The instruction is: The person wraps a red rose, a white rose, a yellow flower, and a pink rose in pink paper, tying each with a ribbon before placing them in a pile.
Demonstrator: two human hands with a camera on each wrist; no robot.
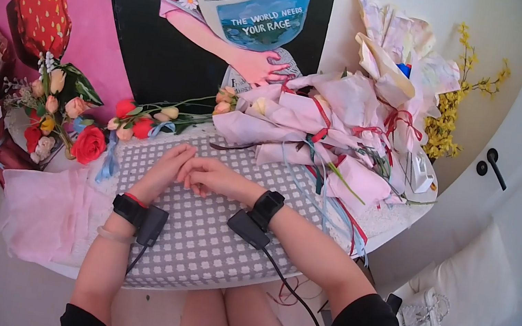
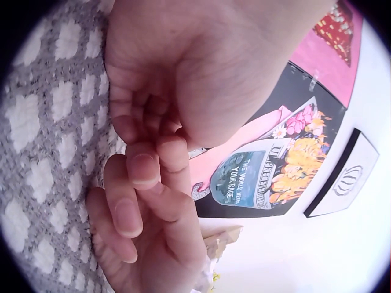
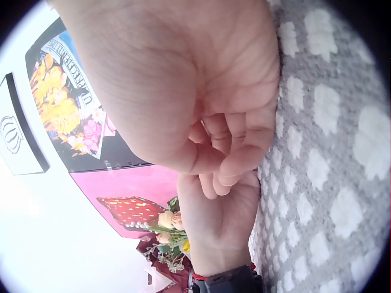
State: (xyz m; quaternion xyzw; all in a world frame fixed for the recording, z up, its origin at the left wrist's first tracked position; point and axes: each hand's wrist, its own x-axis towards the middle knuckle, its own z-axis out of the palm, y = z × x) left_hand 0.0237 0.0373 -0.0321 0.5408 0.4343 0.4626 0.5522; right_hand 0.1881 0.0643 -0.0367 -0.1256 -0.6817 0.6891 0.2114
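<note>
Head view: A person rests the left hand (image 1: 168, 166) and right hand (image 1: 207, 173) on a grey checked cloth (image 1: 203, 251) laid over a counter (image 1: 399, 219). The hands touch at the fingers, loosely bent and gripping nothing. The cloth, directly beneath them, probably serves to cushion the forearms. Pink-wrapped bouquets (image 1: 297, 113) lie heaped at the right, likely on their sides because soft paper would not stand alone. At the left, a red rose (image 1: 89, 145) and paler blooms crowd beside pink paper (image 1: 39, 215); a blue ribbon (image 1: 108, 164) hangs near the rose. Most flowers sit along the back and sides, perhaps to spare the petals from the arms.

Left wrist view: The left hand arches over the right, whose bent fingers turn their nails to the lens. Fingertips meet lightly, with no object visible between them, seemingly a relaxed pose. Behind is a painted poster (image 2: 244, 171).

Right wrist view: The right hand's fingers curl loosely against the left hand, both beside the checked cloth. The left hand's fingertips are covered, so their exact bend cannot be told here.
</note>
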